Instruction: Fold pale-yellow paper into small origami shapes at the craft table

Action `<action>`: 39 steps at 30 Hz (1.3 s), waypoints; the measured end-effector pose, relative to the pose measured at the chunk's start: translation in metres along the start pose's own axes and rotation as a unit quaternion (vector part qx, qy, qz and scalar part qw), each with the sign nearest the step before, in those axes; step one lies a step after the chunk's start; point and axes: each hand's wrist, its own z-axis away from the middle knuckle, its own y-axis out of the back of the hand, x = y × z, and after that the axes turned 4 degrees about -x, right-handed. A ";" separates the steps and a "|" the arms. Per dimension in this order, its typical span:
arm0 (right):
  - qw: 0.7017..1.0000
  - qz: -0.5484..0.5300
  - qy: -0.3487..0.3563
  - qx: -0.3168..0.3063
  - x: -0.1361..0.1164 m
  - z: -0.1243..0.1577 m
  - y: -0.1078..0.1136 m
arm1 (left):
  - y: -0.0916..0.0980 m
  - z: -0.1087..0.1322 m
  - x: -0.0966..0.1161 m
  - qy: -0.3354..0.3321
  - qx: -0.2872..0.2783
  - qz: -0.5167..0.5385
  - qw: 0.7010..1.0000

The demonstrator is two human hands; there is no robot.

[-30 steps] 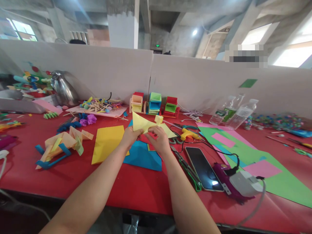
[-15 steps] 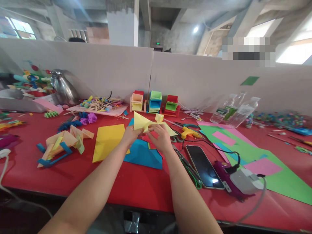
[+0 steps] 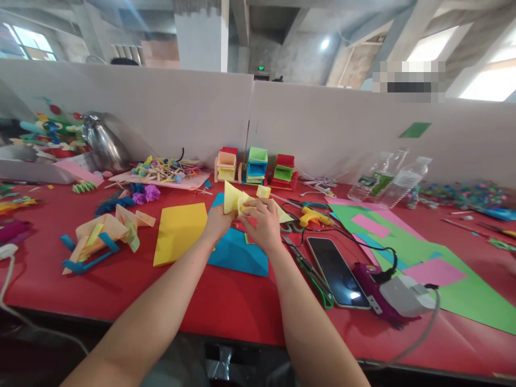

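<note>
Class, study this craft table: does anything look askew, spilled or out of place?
The plastic bottles at the back right appear to lie tipped over, behind the green sheet. Nothing looks spilled. The yellow paper looks untorn.

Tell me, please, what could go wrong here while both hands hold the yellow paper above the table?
1. The left hand and right hand pinch the yellow paper in the air, without support, so a crease may come out crooked.
2. The glue gun lies near the right hand, its black cable running past the phone; a forearm could snag the cable or touch a possibly hot tip.
</note>
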 end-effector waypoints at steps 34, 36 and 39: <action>0.998 0.011 -0.061 0.002 0.007 0.000 0.002 | 0.006 0.000 0.005 0.088 -0.156 0.181 0.967; 0.998 0.006 -0.061 0.000 0.006 0.000 0.002 | 0.005 0.000 0.004 0.081 -0.143 0.178 0.970; 0.998 -0.005 -0.058 -0.009 0.004 0.000 0.003 | 0.004 -0.002 0.001 0.078 -0.119 0.177 0.974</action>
